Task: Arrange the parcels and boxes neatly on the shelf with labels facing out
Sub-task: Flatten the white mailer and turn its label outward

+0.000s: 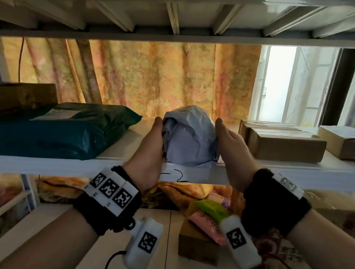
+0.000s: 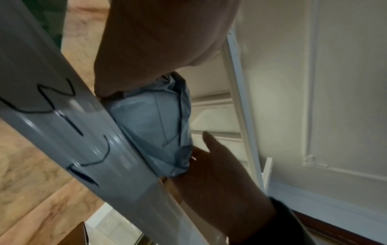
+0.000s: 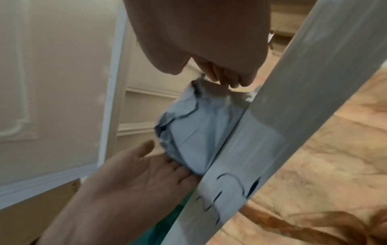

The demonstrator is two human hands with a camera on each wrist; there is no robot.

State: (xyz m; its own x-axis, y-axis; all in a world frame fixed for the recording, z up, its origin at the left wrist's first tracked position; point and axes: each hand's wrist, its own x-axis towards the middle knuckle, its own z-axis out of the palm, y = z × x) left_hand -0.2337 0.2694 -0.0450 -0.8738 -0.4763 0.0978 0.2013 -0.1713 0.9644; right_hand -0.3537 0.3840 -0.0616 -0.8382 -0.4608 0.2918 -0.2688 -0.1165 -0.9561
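Partway: our left hand (image 1: 150,151) and right hand (image 1: 230,151), fingers straight, flank the grey parcel (image 1: 191,136); its label unseen, lower parcels (image 1: 207,221) remain.

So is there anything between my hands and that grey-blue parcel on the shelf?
Nothing visible. The left hand and right hand both rest against the sides of the grey-blue parcel, which sits at the shelf front edge.
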